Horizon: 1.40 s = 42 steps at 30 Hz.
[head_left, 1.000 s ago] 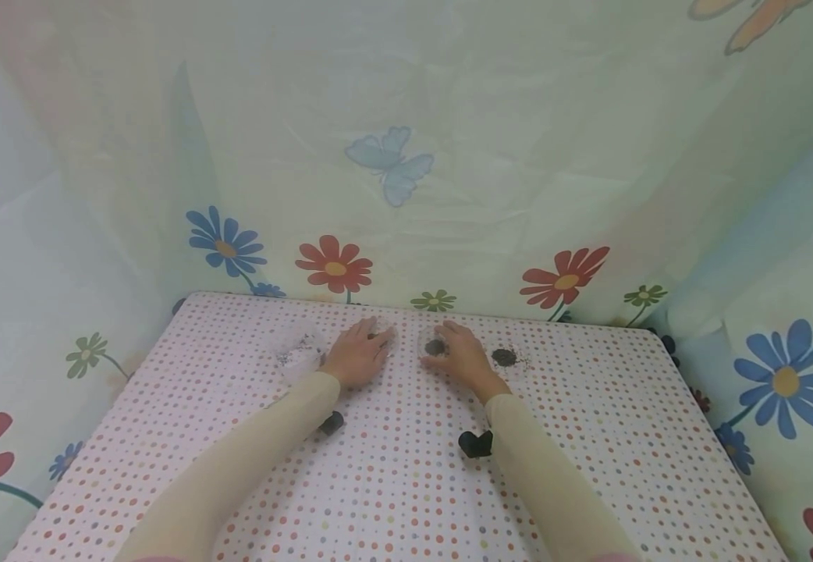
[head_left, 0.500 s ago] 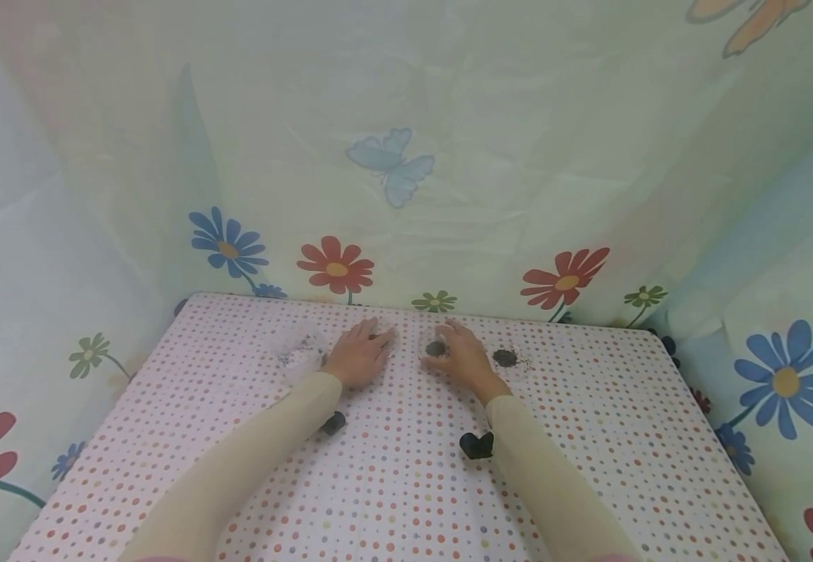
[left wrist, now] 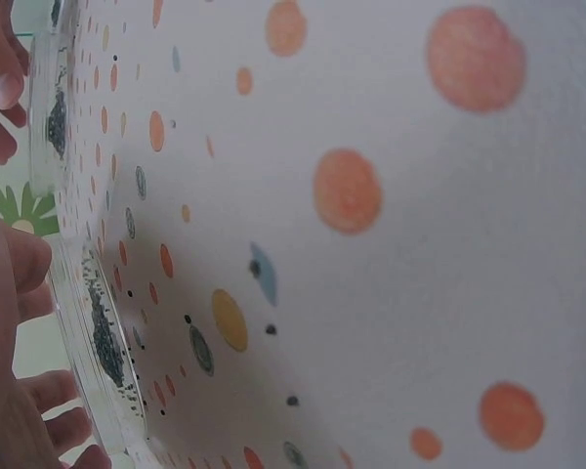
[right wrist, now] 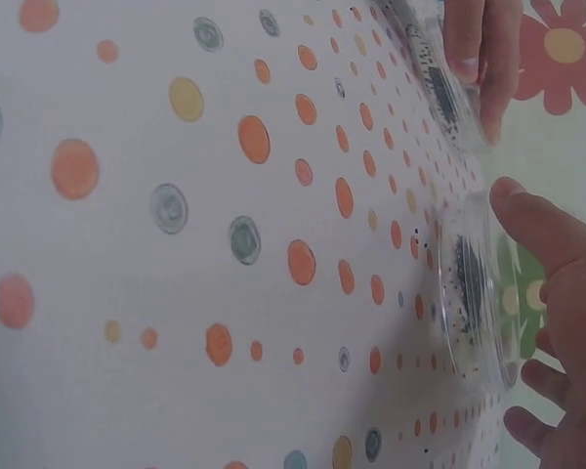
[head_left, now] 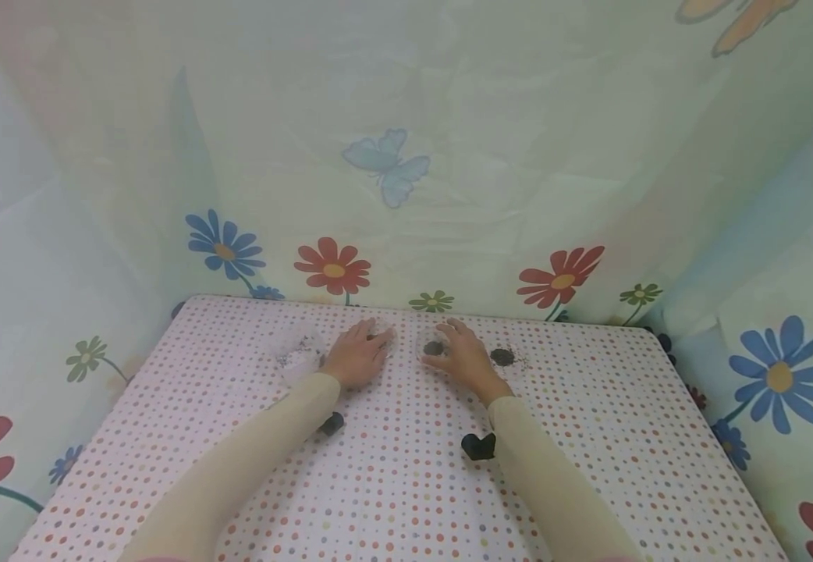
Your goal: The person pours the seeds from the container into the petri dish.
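My left hand spans a shallow clear petri dish with a dark granular pile inside, thumb at one side of its rim and fingers at the other. Beside it on the right, my right hand spans a similar clear petri dish. Its thumb and fingers stand at opposite sides of the rim, and a dark pile shows through. Both dishes sit flat on the dotted tabletop. In the head view, the left hand covers most of its dish.
Left of the left hand lies a clear dish with white and dark bits. Another dark pile with scattered specks is right of the right hand. Near the forearms are two black shapes, one heart-like. A flowered curtain stands behind the table.
The head view shifts slightly. Both hands stay at their dishes with no visible movement.
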Each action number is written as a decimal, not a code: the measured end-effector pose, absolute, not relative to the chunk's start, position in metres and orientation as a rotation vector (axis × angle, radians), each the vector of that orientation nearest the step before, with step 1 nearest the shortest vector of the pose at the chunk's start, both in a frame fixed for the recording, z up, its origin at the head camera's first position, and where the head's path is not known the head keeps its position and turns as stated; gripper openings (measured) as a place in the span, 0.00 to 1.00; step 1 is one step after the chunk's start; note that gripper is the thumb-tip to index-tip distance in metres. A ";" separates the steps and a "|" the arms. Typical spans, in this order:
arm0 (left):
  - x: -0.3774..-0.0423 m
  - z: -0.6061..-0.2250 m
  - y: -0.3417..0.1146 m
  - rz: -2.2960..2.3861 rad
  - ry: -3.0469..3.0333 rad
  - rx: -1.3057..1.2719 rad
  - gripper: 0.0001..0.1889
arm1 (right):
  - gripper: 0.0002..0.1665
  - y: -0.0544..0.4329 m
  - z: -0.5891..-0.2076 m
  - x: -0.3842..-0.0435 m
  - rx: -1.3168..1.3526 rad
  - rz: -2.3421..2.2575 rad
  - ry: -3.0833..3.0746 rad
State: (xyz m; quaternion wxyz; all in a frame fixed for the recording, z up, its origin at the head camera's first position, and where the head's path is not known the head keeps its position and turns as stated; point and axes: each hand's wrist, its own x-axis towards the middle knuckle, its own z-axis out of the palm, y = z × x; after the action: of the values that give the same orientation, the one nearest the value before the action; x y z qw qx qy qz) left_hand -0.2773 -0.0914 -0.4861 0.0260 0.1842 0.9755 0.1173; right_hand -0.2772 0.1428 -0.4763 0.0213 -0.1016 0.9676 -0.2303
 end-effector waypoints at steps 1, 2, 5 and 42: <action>-0.277 -0.486 -0.092 0.361 3.016 0.571 0.26 | 0.46 0.143 -0.476 -0.277 -0.312 -0.716 2.997; -0.278 -0.487 -0.092 0.359 3.019 0.574 0.26 | 0.46 0.144 -0.476 -0.276 -0.310 -0.722 2.994; -0.279 -0.489 -0.092 0.353 3.025 0.579 0.26 | 0.46 0.145 -0.475 -0.274 -0.317 -0.734 2.998; -0.279 -0.493 -0.095 0.409 3.035 0.609 0.25 | 0.42 0.153 -0.455 -0.251 -0.363 -0.773 3.060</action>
State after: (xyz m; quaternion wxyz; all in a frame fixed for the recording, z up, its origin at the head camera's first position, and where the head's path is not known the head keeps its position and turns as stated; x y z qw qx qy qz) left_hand -0.2792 -0.0947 -0.4933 0.0094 0.1951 0.9720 0.1309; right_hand -0.2509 0.1526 -0.4555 -0.0176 -0.1141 0.9631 -0.2433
